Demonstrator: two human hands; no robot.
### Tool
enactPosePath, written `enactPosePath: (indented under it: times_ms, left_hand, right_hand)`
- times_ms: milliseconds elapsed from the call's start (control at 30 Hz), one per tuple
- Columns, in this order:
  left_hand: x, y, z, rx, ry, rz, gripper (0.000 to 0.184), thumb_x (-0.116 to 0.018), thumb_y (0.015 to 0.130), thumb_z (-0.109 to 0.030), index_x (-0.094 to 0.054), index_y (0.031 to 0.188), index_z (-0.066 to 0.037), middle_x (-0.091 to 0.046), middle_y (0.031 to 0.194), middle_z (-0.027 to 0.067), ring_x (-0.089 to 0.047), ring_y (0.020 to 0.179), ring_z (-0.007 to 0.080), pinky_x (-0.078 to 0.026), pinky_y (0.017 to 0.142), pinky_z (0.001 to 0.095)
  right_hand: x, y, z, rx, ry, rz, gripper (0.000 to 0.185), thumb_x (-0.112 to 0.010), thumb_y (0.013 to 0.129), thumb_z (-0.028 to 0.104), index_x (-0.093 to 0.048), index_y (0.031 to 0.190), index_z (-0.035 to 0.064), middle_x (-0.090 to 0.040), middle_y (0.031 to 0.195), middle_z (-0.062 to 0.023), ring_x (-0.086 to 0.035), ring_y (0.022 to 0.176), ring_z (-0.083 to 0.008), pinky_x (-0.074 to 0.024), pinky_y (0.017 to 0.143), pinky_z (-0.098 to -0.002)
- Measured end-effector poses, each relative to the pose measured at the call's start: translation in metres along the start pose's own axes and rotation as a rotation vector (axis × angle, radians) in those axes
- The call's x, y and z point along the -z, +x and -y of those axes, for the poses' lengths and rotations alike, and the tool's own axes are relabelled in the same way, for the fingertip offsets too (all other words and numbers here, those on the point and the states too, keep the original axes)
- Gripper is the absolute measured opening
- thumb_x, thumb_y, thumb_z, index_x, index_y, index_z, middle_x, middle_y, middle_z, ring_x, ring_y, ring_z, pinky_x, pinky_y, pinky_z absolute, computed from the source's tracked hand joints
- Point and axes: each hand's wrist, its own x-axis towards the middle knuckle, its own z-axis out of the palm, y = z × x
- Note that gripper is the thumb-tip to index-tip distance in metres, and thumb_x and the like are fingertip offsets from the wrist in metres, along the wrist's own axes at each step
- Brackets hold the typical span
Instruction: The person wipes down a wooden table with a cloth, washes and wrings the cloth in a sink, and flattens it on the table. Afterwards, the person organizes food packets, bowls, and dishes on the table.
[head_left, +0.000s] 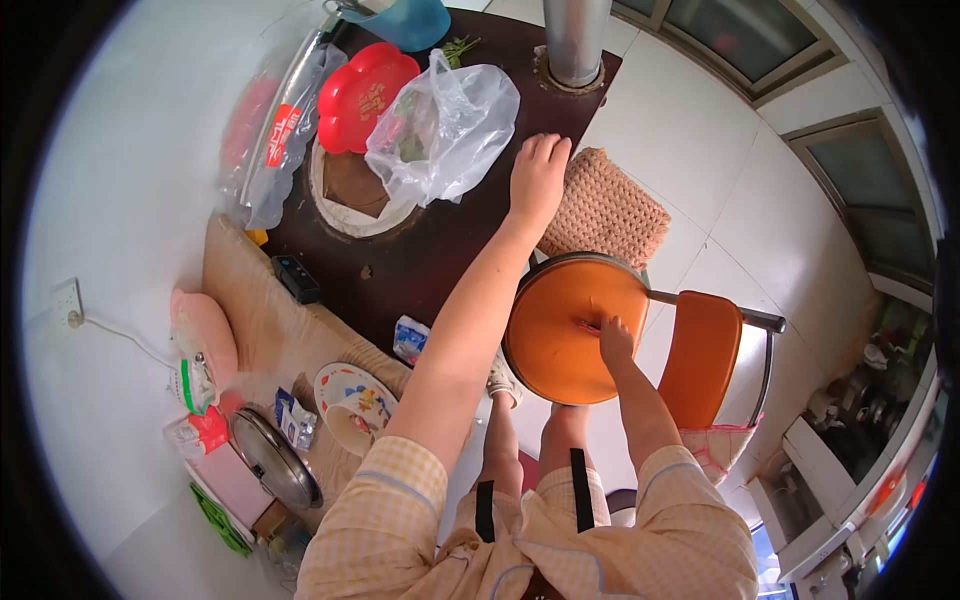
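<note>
My left hand (540,182) rests at the edge of the dark table (440,255), its fingers bent and close together over the edge; the thumb is hidden. Just left of it lies a crumpled clear plastic bag (455,130) with something green inside. Over the round orange seat of a chair (560,335) is my right hand (616,342). Its fingers are closed on a small reddish object (589,326), too small to identify, at the seat's surface.
A red flower-shaped tray (365,95) and a blue container (405,25) stand on the table. A metal pipe (577,40) rises at its far corner. Behind the chair is a woven stool cover (610,210). A pot lid (272,458) and patterned plate (350,385) lie at left.
</note>
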Motion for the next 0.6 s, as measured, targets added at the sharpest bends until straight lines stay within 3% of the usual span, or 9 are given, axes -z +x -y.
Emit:
enactPosePath:
  times_ms: [133,233,300,333,400,433,467,533,600]
  left_hand:
    - [0.051,-0.037,-0.050,0.154,-0.046,-0.040,0.021,-0.054,0.072,-0.003,-0.053,0.093,-0.006,-0.052,0.087,0.0074,-0.049,0.084,0.0257,-0.037,0.076,0.0379]
    - [0.128,-0.091,-0.105,0.315,-0.207,0.029,0.024,-0.056,0.072,-0.003,-0.052,0.095,-0.009,-0.051,0.083,0.0077,-0.048,0.085,0.0257,-0.034,0.080,0.0400]
    - [0.183,-0.130,-0.127,0.406,-0.221,0.016,0.026,-0.059,0.072,-0.003,-0.051,0.096,-0.007,-0.053,0.082,0.0075,-0.051,0.081,0.0235,-0.037,0.074,0.0359]
    - [0.208,-0.148,-0.132,0.434,-0.184,-0.024,0.026,-0.059,0.072,-0.003,-0.051,0.096,-0.007,-0.053,0.082,0.0075,-0.051,0.081,0.0235,-0.037,0.074,0.0359]
    - [0.259,-0.195,-0.145,0.855,-0.562,0.085,0.030,-0.061,0.070,-0.003,-0.052,0.098,-0.005,-0.052,0.082,0.0084,-0.053,0.068,0.0193,-0.043,0.062,0.0303]
    - [0.283,-0.210,-0.145,0.867,-0.495,0.075,0.027,-0.061,0.071,-0.003,-0.052,0.097,-0.003,-0.053,0.078,0.0087,-0.053,0.060,0.0158,-0.043,0.056,0.0274]
    - [0.306,-0.223,-0.143,0.902,-0.467,0.025,0.024,-0.060,0.072,-0.003,-0.052,0.095,-0.003,-0.053,0.076,0.0079,-0.053,0.061,0.0158,-0.044,0.056,0.0278]
    - [0.341,-0.241,-0.131,0.928,-0.441,-0.054,0.021,-0.060,0.072,-0.003,-0.053,0.093,-0.002,-0.053,0.074,0.0071,-0.053,0.061,0.0158,-0.044,0.056,0.0282]
    - [0.360,-0.260,-0.117,1.107,-0.305,-0.222,0.018,-0.058,0.074,-0.003,-0.053,0.091,-0.002,-0.054,0.074,0.0064,-0.053,0.063,0.0152,-0.044,0.058,0.0276]
  right_hand:
    - [0.034,-0.027,-0.005,-0.090,0.259,0.069,0.017,-0.052,0.075,0.010,-0.045,0.090,0.0078,-0.052,0.087,-0.0133,-0.058,0.076,-0.0307,-0.0487,0.059,-0.0392]
    - [0.088,-0.046,0.009,-0.124,0.442,0.098,0.022,-0.054,0.072,0.011,-0.044,0.090,0.0052,-0.055,0.082,-0.0180,-0.058,0.078,-0.0326,-0.0476,0.063,-0.0419]
    - [0.138,-0.063,0.029,-0.129,0.628,0.232,0.026,-0.056,0.069,0.014,-0.043,0.089,0.0031,-0.058,0.079,-0.0197,-0.056,0.076,-0.0380,-0.0441,0.067,-0.0445]
    - [0.129,-0.064,0.034,-0.019,0.543,0.145,0.028,-0.058,0.069,0.017,-0.045,0.090,0.0036,-0.059,0.081,-0.0202,-0.057,0.075,-0.0363,-0.0453,0.066,-0.0426]
    - [0.170,-0.078,0.064,0.097,0.590,0.191,0.027,-0.058,0.069,0.017,-0.046,0.089,0.0037,-0.059,0.080,-0.0192,-0.058,0.074,-0.0338,-0.0461,0.064,-0.0407]
    - [0.193,-0.087,0.080,0.151,0.660,0.221,0.026,-0.058,0.070,0.017,-0.047,0.088,0.0039,-0.059,0.079,-0.0183,-0.059,0.073,-0.0313,-0.0468,0.061,-0.0388]
    - [0.206,-0.092,0.095,0.240,0.705,0.221,0.023,-0.058,0.072,0.017,-0.048,0.088,0.0037,-0.059,0.076,-0.0116,-0.060,0.067,-0.0203,-0.0473,0.056,-0.0320]
    - [0.224,-0.101,0.124,0.431,0.739,0.169,0.021,-0.058,0.074,0.015,-0.049,0.090,0.0039,-0.058,0.075,-0.0079,-0.057,0.064,-0.0155,-0.0463,0.054,-0.0286]
    - [0.242,-0.114,0.149,0.605,0.769,0.116,0.020,-0.057,0.075,0.013,-0.050,0.092,0.0040,-0.057,0.073,-0.0042,-0.054,0.061,-0.0106,-0.0452,0.052,-0.0251]
